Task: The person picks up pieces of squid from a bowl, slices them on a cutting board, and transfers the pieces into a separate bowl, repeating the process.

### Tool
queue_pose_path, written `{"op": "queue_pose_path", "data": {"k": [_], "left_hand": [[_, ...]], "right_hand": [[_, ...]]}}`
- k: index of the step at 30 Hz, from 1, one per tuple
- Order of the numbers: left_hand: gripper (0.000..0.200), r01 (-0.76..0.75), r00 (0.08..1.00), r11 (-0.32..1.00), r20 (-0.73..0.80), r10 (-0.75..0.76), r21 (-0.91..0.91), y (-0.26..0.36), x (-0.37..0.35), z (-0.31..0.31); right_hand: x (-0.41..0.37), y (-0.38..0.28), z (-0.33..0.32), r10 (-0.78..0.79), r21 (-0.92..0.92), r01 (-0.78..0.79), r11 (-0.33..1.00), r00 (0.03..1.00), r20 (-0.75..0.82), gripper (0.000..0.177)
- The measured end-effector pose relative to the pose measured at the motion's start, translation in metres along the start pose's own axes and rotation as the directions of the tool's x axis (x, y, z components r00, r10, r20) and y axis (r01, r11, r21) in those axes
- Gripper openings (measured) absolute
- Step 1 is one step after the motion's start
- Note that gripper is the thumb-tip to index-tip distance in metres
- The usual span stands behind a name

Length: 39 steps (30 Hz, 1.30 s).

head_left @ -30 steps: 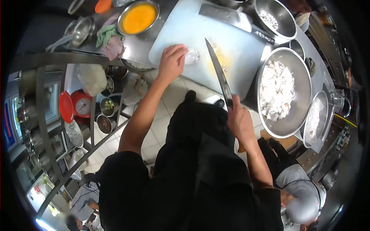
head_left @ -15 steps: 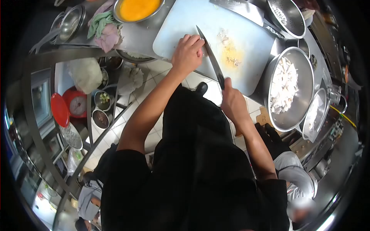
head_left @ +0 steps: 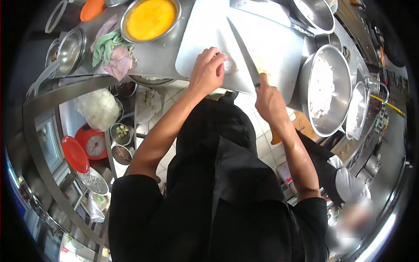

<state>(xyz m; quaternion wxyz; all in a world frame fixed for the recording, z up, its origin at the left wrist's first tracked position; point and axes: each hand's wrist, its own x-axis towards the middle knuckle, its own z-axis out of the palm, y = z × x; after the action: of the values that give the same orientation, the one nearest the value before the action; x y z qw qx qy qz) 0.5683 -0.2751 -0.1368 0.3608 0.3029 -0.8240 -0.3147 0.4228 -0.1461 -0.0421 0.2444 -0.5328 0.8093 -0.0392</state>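
Note:
My right hand [head_left: 269, 102] grips the handle of a long kitchen knife [head_left: 242, 48], its blade slanting away across the white cutting board [head_left: 196, 37]. Yellowish wet scraps [head_left: 262, 64] lie along the right side of the blade. Toward the board's near left part, my left hand [head_left: 207, 72] has its fingers curled and closed at a pale, glossy piece of food [head_left: 230, 66]. The fingers partly hide this piece, and its kind cannot be made out. A gap of bare board separates it from the knife.
A cleaver [head_left: 262, 11] lies on the board's far edge. Right of the board stands a steel bowl [head_left: 340, 94] with white cut pieces. At the left are a bowl of orange-yellow liquid [head_left: 150, 19], crumpled cloths [head_left: 118, 56] and stacked strainers [head_left: 72, 50]. Another person [head_left: 349, 187] is behind at right.
The knife has moved right, away from my left hand, to the yellowish scraps, which now lie closer together beside the blade. My left hand stays at the pale piece. The view has shifted slightly.

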Motion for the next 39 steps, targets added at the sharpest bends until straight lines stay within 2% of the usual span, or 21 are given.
{"op": "queue_pose_path", "data": {"k": [1,2,5,7,10,13,14,15,16,18,20,22,24,26,28,32,34,37,39], "left_hand": [[0.015,-0.063,0.997,0.996,0.043,0.06,0.055,0.001,0.0,0.0],[0.015,-0.066,0.996,0.997,0.062,0.064,0.042,0.001,0.0,0.001],[0.015,-0.078,0.994,0.986,0.088,0.065,0.151,0.001,0.003,0.005],[0.016,-0.07,0.994,0.986,0.096,0.056,0.15,0.004,0.003,0.004],[0.019,-0.063,0.994,0.987,0.099,0.048,0.15,0.002,0.003,0.006],[0.02,-0.06,0.993,0.982,0.109,0.04,0.181,0.002,0.002,0.006],[0.02,-0.067,0.993,0.981,0.107,0.048,0.182,0.002,0.0,0.006],[0.02,-0.068,0.995,0.985,0.085,0.056,0.156,0.0,0.0,0.007],[0.021,-0.071,0.996,0.989,0.064,0.063,0.131,-0.001,0.0,0.006],[0.023,-0.052,0.995,0.996,0.087,0.046,0.067,0.0,-0.002,-0.003],[0.022,-0.014,0.999,0.991,0.036,0.019,-0.132,-0.006,-0.004,-0.009],[0.021,0.012,1.0,0.991,0.027,-0.008,-0.137,-0.007,-0.009,-0.014],[0.022,-0.043,0.998,0.996,0.05,0.047,-0.083,-0.007,-0.011,-0.017],[0.023,-0.034,0.998,0.999,0.056,0.037,-0.037,-0.006,-0.01,-0.016],[0.024,-0.019,0.998,1.0,0.066,0.019,0.004,-0.006,-0.011,-0.013],[0.023,-0.043,0.998,0.998,0.037,0.041,0.036,-0.008,-0.011,-0.008],[0.023,-0.06,0.998,0.997,0.014,0.059,0.042,-0.006,-0.013,-0.008],[0.021,-0.049,0.998,0.998,0.046,0.047,0.039,-0.007,-0.012,-0.011],[0.022,-0.06,0.998,0.994,0.002,0.061,-0.09,-0.01,-0.012,-0.012]], "right_hand": [[-0.008,-0.007,0.002,0.004,-0.022,-0.003,1.0,1.0,0.015,0.027],[-0.014,-0.013,0.004,0.011,-0.043,-0.01,0.999,1.0,0.029,0.027],[-0.03,-0.021,0.012,0.021,-0.027,-0.019,0.999,0.997,0.08,0.03],[-0.047,-0.027,0.009,0.016,-0.026,-0.014,1.0,0.995,0.096,0.03],[-0.055,-0.033,0.008,0.099,-0.014,-0.098,0.995,0.979,0.18,0.036],[-0.026,-0.038,0.036,0.105,0.097,-0.112,0.989,0.992,0.076,0.025],[-0.006,-0.035,0.049,0.064,0.129,-0.062,0.99,0.998,-0.012,0.025],[0.013,-0.032,0.056,0.021,0.155,-0.004,0.988,0.994,-0.106,0.025],[0.029,-0.03,0.053,0.016,0.155,0.003,0.988,0.993,-0.118,0.025],[0.043,-0.026,0.038,0.033,0.125,-0.026,0.992,0.998,-0.057,0.025],[0.036,-0.02,0.023,-0.004,0.091,0.013,0.996,0.995,-0.101,0.025],[0.019,-0.019,0.014,-0.043,0.056,0.049,0.997,0.992,-0.118,0.025],[-0.001,-0.025,0.004,-0.039,-0.052,0.041,0.998,0.998,0.048,0.024],[-0.018,-0.031,0.0,-0.032,-0.088,0.044,0.995,0.99,0.137,0.023],[-0.037,-0.029,0.0,-0.02,-0.096,0.032,0.995,0.992,0.122,0.025],[-0.038,-0.028,0.005,0.045,-0.113,-0.023,0.993,0.978,0.203,0.026],[-0.007,-0.017,0.039,-0.037,-0.048,0.041,0.998,0.995,0.089,0.027],[0.038,-0.035,0.04,-0.087,0.041,0.086,0.995,0.996,0.017,0.025],[0.046,-0.032,0.032,-0.123,0.105,0.12,0.987,0.992,0.028,0.025]]}}
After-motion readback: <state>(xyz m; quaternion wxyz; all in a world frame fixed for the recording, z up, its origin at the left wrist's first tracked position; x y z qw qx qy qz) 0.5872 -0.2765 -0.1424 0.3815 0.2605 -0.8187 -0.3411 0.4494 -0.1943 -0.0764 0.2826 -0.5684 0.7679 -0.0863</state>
